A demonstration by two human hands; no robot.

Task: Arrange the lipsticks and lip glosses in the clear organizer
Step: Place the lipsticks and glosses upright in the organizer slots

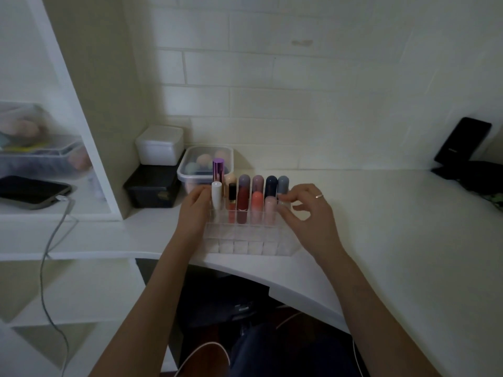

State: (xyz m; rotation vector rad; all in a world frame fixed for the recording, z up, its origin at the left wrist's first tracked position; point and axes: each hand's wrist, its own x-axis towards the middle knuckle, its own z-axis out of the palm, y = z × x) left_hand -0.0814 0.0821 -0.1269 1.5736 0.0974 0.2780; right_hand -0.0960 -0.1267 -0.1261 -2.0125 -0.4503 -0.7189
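Note:
A clear organizer (pixel 245 244) with a grid of square cells sits near the white desk's front edge. Its two back rows hold upright tubes: a purple metallic one (pixel 218 170), a white one (pixel 217 198), a black-and-gold one (pixel 232 192), dark red (pixel 242 204), coral (pixel 257 206), pale pink (pixel 270 210), and lilac, mauve, navy and grey-blue caps behind. The front rows stand bare. My left hand (pixel 193 213) rests against the organizer's left side beside the white tube. My right hand (pixel 307 213) hovers at the right side, fingers curled near the rightmost cell, nothing visibly held.
Behind the organizer stands a lidded clear tub of makeup sponges (pixel 205 165), with a white box (pixel 160 145) stacked on a black box (pixel 153 186) to its left. A phone with cable (pixel 32 191) lies on the left shelf. Dark objects (pixel 462 148) lean at the far right wall.

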